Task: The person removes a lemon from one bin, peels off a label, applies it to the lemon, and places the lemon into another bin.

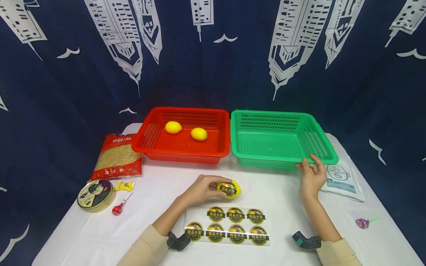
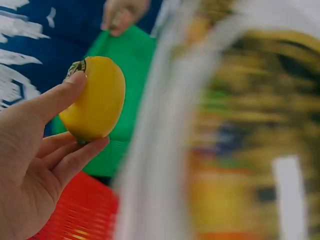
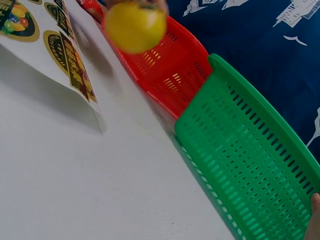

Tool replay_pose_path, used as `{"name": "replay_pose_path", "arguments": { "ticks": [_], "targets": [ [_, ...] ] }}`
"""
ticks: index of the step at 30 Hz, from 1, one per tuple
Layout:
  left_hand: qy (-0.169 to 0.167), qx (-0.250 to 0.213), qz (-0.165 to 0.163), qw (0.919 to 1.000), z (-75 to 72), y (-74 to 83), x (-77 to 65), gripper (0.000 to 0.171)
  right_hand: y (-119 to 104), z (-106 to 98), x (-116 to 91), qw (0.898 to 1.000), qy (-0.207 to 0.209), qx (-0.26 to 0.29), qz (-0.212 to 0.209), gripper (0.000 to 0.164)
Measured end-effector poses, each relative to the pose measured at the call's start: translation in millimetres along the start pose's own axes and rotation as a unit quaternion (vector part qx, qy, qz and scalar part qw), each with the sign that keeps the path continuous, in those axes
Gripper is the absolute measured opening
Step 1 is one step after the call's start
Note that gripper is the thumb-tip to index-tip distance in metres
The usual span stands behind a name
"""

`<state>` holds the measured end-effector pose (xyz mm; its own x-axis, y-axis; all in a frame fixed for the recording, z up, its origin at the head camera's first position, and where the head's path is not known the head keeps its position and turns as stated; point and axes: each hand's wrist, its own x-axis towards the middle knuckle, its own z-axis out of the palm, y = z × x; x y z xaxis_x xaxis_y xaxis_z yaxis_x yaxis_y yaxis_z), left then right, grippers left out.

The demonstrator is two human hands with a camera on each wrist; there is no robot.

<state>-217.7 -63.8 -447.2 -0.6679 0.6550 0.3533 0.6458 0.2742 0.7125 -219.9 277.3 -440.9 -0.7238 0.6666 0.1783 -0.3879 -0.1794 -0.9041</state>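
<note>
1. Currently the person's left grip (image 1: 206, 189) pinches a stickered lemon (image 1: 230, 189), just below frame centre.
2. Their right grip (image 1: 313, 178) holds the green basket (image 1: 269, 145) rim, centre-right.
3. Labelling looks finished; the next move probably calls for steady carrying.

- Head: behind and above left hand (image 1: 207, 189) and right hand (image 1: 312, 176), facing forward and down, farthest off
- Left wrist: close at left hand, facing right hand, tilted
- Right wrist: close at right hand, facing left hand, tilted
- All 3 share red basket (image 1: 179, 145), green basket (image 1: 269, 144)
</note>
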Motion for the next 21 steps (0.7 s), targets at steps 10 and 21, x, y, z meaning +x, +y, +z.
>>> {"name": "replay_pose_path", "arguments": {
  "ticks": [10,21],
  "targets": [
    [0.043,-0.045,0.055,0.9965,-56.6,62.0,103.4,0.045,-4,-6,5,1.000,0.009,0.003,-0.024,0.032],
    [0.098,-0.029,0.065,0.9926,-45.5,71.0,233.3,0.046,-11,1,-7,0.999,-0.016,-0.026,-0.044,0.036]
  ]
}}
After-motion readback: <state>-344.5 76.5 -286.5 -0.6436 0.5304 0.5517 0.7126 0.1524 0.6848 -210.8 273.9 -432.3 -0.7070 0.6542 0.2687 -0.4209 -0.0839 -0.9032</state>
